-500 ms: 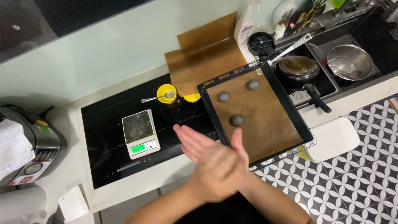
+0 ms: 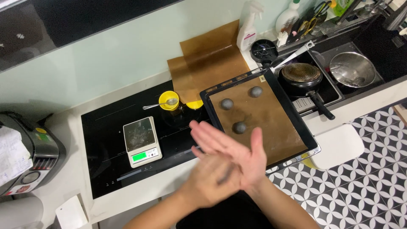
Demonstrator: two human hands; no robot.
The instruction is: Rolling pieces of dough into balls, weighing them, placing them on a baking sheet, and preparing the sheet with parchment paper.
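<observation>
While a small white digital kitchen scale (image 2: 142, 142) sits on the black cooktop (image 2: 106, 169), the left hand (image 2: 210, 182) and right hand (image 2: 235, 152) press flat-fingered around a dark dough lump (image 2: 227, 174), beside 3 grey dough balls (image 2: 240, 127) spaced apart on a paper-lined black baking tray (image 2: 296, 123).

A small kitchen scale (image 2: 142, 142) sits on the black hob (image 2: 106, 148), with a yellow cup (image 2: 168, 101) holding a spoon (image 2: 159, 104) behind it. A dark pan (image 2: 303, 78) and steel bowl (image 2: 352, 68) lie in the sink (image 2: 388, 59), near a spray bottle (image 2: 249, 29).
</observation>
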